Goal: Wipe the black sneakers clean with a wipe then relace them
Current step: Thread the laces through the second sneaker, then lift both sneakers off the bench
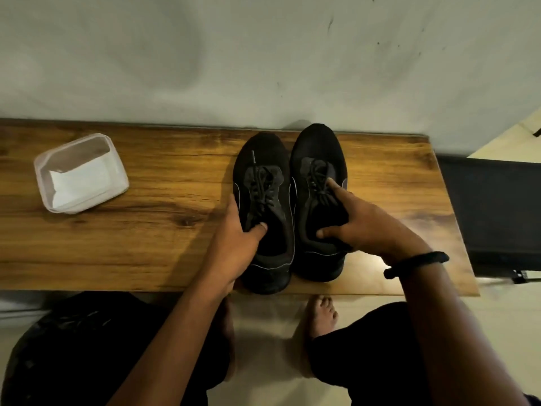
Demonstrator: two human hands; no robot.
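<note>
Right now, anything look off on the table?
Minor: left sneaker has a loose lace end lying on its toe, right sneaker sits farther back, wipe tub is skewed to the table edge. No spill or damage visible.

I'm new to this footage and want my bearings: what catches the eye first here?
The left sneaker and right sneaker, both black and laced, stand side by side on the wooden table, toes toward the wall. The left hand grips the left one at its opening and the right hand the right one, a finger on its laces. At the table's left end sits a clear tub holding white wipes.
</note>
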